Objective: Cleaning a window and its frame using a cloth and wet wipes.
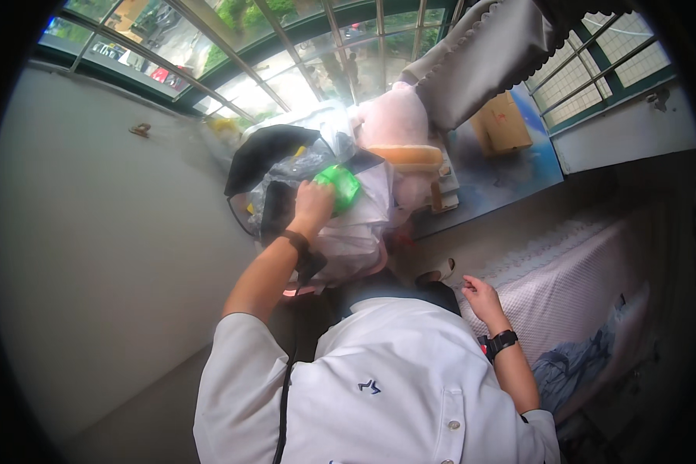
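Note:
My left hand (315, 207) is closed on a bright green plastic packet (337, 186), whose exact kind I cannot make out. It is over a heap of clear plastic bags (274, 189), a black item (267, 151) and white bag-like material (363, 205). A pink rim (375, 263) shows below the heap. Off to the right, my right hand (483, 300) hangs beside the bed (553, 271), its fingers loosely bent and partly apart, with nothing visible in them.
A pink plush toy (394, 116) with an orange band sits behind the heap. To its right, a cardboard box (506, 127) stands on a blue surface (522, 174). A grey curtain (479, 66) hangs before the barred window (286, 46). A white wall (116, 216) borders the left side.

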{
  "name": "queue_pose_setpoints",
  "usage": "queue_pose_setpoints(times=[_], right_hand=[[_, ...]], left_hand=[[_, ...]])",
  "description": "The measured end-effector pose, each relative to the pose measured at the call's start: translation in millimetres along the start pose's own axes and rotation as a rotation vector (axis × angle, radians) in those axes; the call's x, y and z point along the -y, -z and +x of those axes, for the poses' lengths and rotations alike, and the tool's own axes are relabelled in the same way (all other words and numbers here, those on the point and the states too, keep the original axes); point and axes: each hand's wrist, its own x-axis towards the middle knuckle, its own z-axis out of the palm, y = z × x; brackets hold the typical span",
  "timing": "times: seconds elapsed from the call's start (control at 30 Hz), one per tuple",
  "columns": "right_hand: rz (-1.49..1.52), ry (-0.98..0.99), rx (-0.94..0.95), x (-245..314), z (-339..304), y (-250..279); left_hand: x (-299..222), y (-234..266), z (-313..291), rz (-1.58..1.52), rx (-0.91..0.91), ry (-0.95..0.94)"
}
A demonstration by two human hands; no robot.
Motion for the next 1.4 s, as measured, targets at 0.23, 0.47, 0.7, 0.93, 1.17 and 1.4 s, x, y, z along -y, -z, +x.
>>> queue_pose_setpoints(times=[0.23,0.47,0.7,0.93,1.17,1.4], right_hand=[[-0.016,-0.009,0.008,-4.6,-4.3,1.9],[-0.01,-0.013,0.01,-1.9,-6.0,0.9],[-0.014,-0.01,0.024,-3.7,-6.7,-1.5],[-0.04,-0.04,0.024,1.7,-6.3,-2.7],[-0.04,-0.025,0.017,5.7,-4.5,-1.7],[-0.057,-0.028,0.015,0.4,-9.0,-3.4]], left_hand=[[6.7,-10.7,10.7,-0.002,-0.025,-0.039],[6.5,-11.1,5.5,-0.021,-0.106,-0.104],[12.3,-21.9,17.5,0.026,0.017,-0.094],[13.6,-18.2,13.6,0.053,-0.057,-0.17],[9.6,-20.0,12.9,0.012,-0.014,-0.101],[10.9,-21.1,20.5,-0.04,0.025,-0.117]])
